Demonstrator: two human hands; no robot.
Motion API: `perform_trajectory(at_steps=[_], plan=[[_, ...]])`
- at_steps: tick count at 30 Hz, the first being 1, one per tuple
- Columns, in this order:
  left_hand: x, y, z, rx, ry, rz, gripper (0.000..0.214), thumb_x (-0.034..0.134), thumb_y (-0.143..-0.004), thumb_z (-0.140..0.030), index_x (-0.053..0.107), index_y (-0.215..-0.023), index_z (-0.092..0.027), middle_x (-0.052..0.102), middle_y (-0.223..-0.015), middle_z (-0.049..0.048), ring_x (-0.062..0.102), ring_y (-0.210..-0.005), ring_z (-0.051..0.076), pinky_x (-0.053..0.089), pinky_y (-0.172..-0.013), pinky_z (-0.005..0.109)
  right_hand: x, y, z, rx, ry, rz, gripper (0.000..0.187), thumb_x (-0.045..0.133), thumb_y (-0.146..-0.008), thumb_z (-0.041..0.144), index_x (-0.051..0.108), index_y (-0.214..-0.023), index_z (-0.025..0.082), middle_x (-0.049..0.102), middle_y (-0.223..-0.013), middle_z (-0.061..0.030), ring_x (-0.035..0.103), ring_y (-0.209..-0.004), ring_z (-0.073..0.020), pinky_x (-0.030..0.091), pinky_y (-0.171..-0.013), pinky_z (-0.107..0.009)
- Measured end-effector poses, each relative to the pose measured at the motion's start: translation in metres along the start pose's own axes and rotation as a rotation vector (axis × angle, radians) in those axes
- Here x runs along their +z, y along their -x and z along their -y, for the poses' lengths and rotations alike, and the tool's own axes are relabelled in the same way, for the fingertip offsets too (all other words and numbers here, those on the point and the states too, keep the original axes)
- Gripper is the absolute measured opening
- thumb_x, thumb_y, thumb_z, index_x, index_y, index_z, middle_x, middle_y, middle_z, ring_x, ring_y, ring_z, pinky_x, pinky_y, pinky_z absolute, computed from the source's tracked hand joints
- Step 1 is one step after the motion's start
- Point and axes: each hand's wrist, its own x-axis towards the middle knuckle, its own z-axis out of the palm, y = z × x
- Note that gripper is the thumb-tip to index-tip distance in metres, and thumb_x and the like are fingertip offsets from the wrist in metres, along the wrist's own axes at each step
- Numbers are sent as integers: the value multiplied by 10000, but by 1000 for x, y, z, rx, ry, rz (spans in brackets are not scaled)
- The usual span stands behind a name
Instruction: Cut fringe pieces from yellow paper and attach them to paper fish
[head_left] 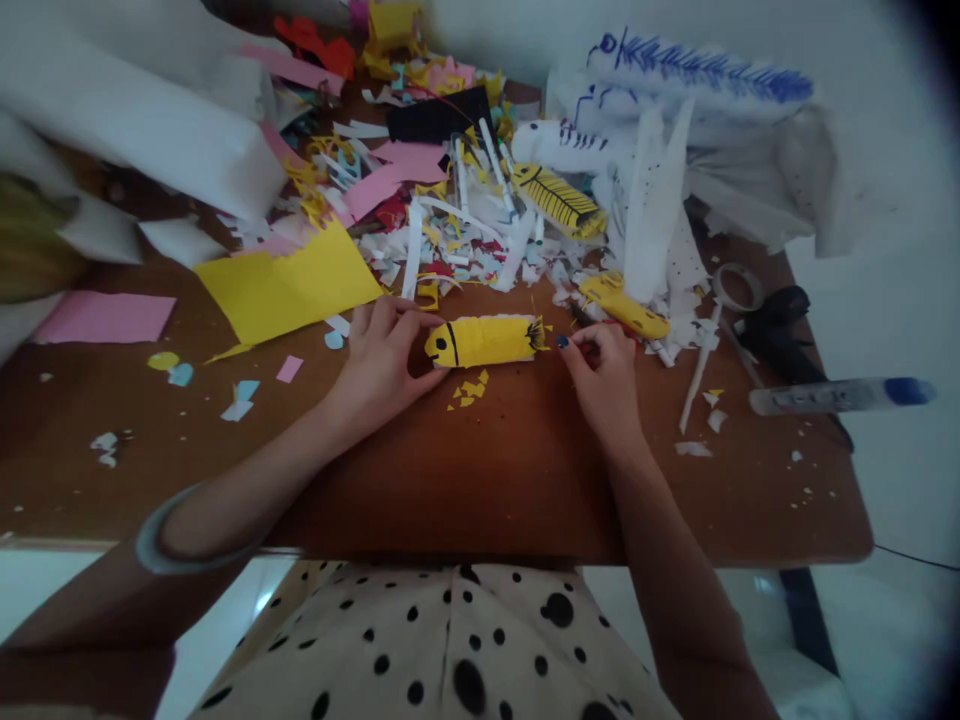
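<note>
A yellow paper roll fish [486,341] with a black eye, a black stripe and a fringed tail lies on the brown table [487,470]. My left hand [382,360] curls round its head end, thumb below and fingers above. My right hand [600,375] rests just right of the tail, fingers closed on a small red-handled tool that I cannot make out. Tiny yellow paper bits [469,389] lie under the fish.
A heap of paper scraps [450,220] covers the table's far half, with a yellow sheet [289,285], a pink sheet [105,317], another striped yellow fish [559,200] and white paper fish [697,75]. A tape roll [739,288], black glue gun [780,320] and marker [840,396] lie right.
</note>
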Motion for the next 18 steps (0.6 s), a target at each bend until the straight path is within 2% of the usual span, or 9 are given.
perform_trajectory(at_steps=[6, 10, 14, 18], plan=[[-1, -4, 9, -28, 62, -21, 423, 752, -770, -289, 634, -1173, -235, 516, -1155, 96, 476, -1077, 313, 414, -979, 494, 0, 3, -3, -27, -67, 11, 147, 594, -882, 335, 590, -966, 215, 612, -976, -54, 503, -942, -220, 425, -853, -382], [-4, -6, 14, -10, 108, -58, 437, 772, -753, -272, 645, -1170, -254, 514, -1134, 85, 471, -1053, 295, 420, -973, 497, 0, 3, -6, -95, -129, 30, 446, 681, -828, 401, 553, -1217, 223, 620, -1106, -86, 514, -1036, -251, 453, -918, -422], [-5, -7, 19, 9, 164, -54, 442, 773, -762, -282, 638, -1183, -285, 499, -1148, 78, 466, -1078, 287, 417, -991, 507, 2, 3, -6, -193, -123, 92, 843, 797, -725, 387, 376, -1438, 231, 595, -1268, -122, 496, -1161, -299, 411, -1032, -512], [-5, -9, 21, 50, 199, -57, 433, 772, -771, -279, 640, -1182, -272, 501, -1146, 79, 473, -1089, 279, 405, -1003, 496, 7, 5, -6, -256, -163, 148, 938, 795, -730, 342, 267, -1498, 239, 532, -1386, -145, 448, -1310, -319, 342, -1113, -550]])
